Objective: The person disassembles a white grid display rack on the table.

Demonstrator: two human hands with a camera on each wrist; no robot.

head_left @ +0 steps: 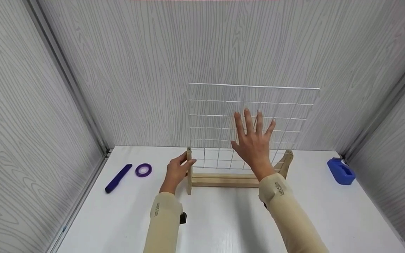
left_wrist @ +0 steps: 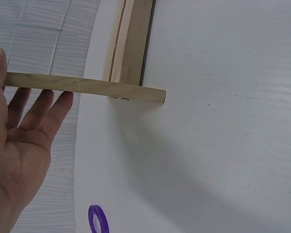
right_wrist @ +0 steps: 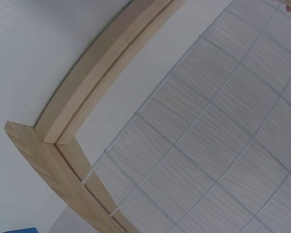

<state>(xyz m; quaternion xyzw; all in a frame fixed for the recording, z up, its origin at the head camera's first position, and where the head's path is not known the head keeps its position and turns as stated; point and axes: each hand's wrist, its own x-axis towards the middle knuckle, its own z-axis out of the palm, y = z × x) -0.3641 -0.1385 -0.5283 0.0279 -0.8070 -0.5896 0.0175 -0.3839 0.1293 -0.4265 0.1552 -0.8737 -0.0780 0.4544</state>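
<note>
A wooden stand stands on the white table, with a crossbar (head_left: 223,182) between two side pieces. A white wire grid (head_left: 253,85) rises upright from it, its lower corner set along the groove of the right side piece (right_wrist: 43,162). My left hand (head_left: 175,172) pinches the left side piece (left_wrist: 87,85), thumb on one face and fingers on the other. My right hand (head_left: 255,146) is held up in front of the grid, fingers straight and spread, overlapping the wires in the head view. Only a sliver of it shows in the right wrist view.
On the table's left lie a slim purple bar (head_left: 119,178) and a purple tape ring (head_left: 137,170). A blue tape dispenser (head_left: 341,172) sits at the right. Grey wood-grain panels (head_left: 146,70) wall in the table's back and sides, with the grid near the back one.
</note>
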